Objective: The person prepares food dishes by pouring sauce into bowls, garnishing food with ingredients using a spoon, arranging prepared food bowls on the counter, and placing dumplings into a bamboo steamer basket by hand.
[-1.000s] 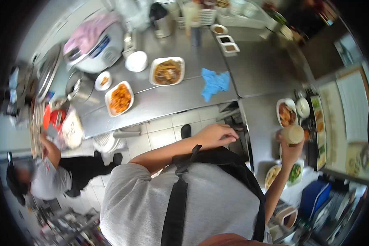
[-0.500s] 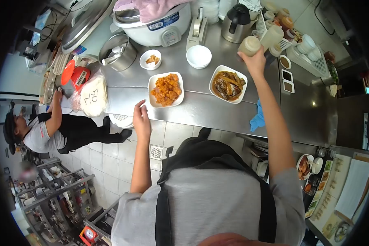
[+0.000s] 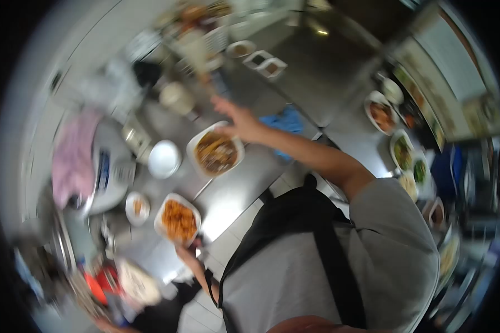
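Stretches the right hand point(image 3: 239, 119) out over the steel counter point(image 3: 228, 202), palm partly open, fingers extended, with nothing in its grasp. Has it at the far right rim of a white dish of brown sauced food point(image 3: 191, 150), overlapping that rim in view; cannot tell between touching and hovering. Leaves a visible gap between those fingertips and a pale squeeze bottle point(image 3: 178, 99), just to the left on the far side of the dish. Has the left hand point(image 3: 186, 252) at the near rim of a white dish of orange food point(image 3: 160, 226), seemingly touching; cannot tell how far open or whether gripping, with the fingers partly hidden and blurred. Shows a round white bowl point(image 3: 165, 159) left of the brown food, a small white bowl point(image 3: 129, 206) with a few brown pieces left of the orange food, and, further left, a rice cooker point(image 3: 114, 172) draped with a pink cloth point(image 3: 75, 158). Has a crumpled blue cloth point(image 3: 288, 119) right of the brown food, partly behind the forearm, and small sauce dishes point(image 3: 265, 64) at the far side. Includes more filled dishes along the right, and a red container point(image 3: 103, 280), blurred, near left.
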The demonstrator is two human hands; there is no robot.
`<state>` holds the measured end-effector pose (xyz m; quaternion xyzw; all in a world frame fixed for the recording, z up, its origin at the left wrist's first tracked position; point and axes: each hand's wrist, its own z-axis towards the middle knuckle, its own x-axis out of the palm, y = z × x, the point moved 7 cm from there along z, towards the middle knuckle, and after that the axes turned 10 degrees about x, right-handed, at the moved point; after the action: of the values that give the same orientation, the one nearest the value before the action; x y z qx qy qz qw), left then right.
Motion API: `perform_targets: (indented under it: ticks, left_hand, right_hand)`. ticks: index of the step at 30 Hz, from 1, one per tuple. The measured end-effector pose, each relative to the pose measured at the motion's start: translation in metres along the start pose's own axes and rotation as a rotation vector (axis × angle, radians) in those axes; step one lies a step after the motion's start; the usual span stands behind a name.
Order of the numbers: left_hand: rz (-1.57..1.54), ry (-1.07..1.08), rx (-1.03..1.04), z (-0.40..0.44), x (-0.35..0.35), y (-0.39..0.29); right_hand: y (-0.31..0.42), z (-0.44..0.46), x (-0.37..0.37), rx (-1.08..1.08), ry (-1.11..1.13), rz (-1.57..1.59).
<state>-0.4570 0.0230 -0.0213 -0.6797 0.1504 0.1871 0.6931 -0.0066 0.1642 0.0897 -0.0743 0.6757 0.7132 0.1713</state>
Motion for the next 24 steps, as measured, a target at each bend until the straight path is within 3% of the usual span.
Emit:
perform_targets:
  ticks: [1,2,4,5,7,9,11,13,15,18,20,22,24]
  left_hand:
    - [0.282,0.003,0.238,-0.001,-0.009,-0.009]
    - [-0.174,-0.097,-0.369,-0.003,-0.015,0.012]
    - [0.046,0.128,-0.030,0.005,-0.017,-0.015]
    - [-0.446,-0.052,-0.273,-0.010,-0.007,-0.071]
    - [-0.296,-0.105,-0.217,-0.002,0.001,-0.115]
    - [-0.230,0.037,-0.111,0.008,0.026,-0.169]
    - [-0.328,0.138,-0.074,0.022,0.079,-0.228]
    - [-0.388,0.277,0.157,0.038,0.151,-0.264]
    - [-0.388,0.400,0.010,0.037,0.219,-0.304]
    - [-0.336,0.610,0.055,0.020,0.311,-0.346]
    - [-0.393,0.606,0.058,0.003,0.371,-0.368]
    - [-0.502,0.841,0.049,-0.027,0.433,-0.400]
    - [-0.521,1.014,0.027,-0.054,0.486,-0.417]
  right_hand:
    - [0.004,-0.023,-0.024,-0.012,-0.004,-0.098]
    - [0.021,-0.050,-0.060,-0.015,-0.100,-0.118]
    - [-0.006,-0.083,-0.133,0.149,-0.258,-0.137]
    - [-0.018,-0.101,-0.165,0.221,-0.319,-0.130]
    - [-0.041,-0.152,-0.245,0.418,-0.646,-0.025]
    - [-0.088,-0.206,-0.324,0.594,-0.772,-0.273]
    - [-0.099,-0.257,-0.386,0.662,-0.856,-0.371]
    - [-0.106,-0.330,-0.479,0.595,-1.190,-0.397]
    - [-0.130,-0.379,-0.538,0.651,-1.325,-0.479]
    - [-0.161,-0.415,-0.592,0.911,-1.278,-0.711]
    - [-0.200,-0.420,-0.609,0.899,-1.171,-0.613]
    - [-0.222,-0.420,-0.619,0.913,-1.058,-0.493]
    - [-0.225,-0.431,-0.629,0.839,-1.167,-0.461]
